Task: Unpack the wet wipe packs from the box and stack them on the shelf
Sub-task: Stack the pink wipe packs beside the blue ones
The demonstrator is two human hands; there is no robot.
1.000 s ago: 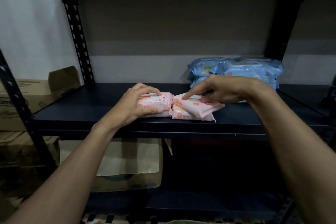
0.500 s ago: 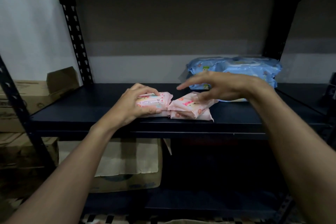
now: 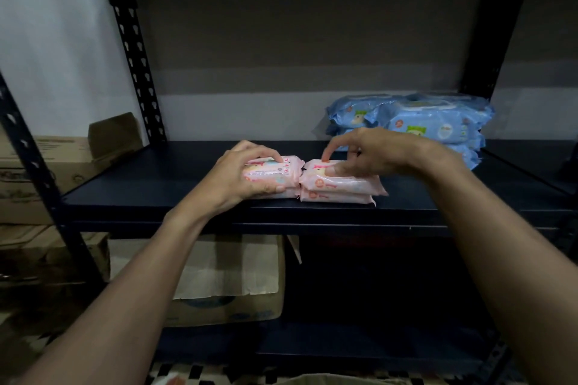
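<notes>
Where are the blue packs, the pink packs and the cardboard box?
blue packs (image 3: 438,126), head view, front pack's printed top
pink packs (image 3: 341,185), head view, right pile's upper pack
cardboard box (image 3: 219,312), head view, front wall below the shelf

Two small piles of packs sit side by side near the front of the shelf (image 3: 156,184), and they touch. The left pile (image 3: 286,173) is under the left hand (image 3: 237,178). The right pile (image 3: 341,189) has one pack on top of another, and the right hand (image 3: 375,153) touches its top. Behind them, to the right, a heap of big packs (image 3: 431,125) sits at the back. Under the shelf, a bit to the left, stands a box (image 3: 231,278). More boxes (image 3: 37,172) are piled outside the rack on the left.
</notes>
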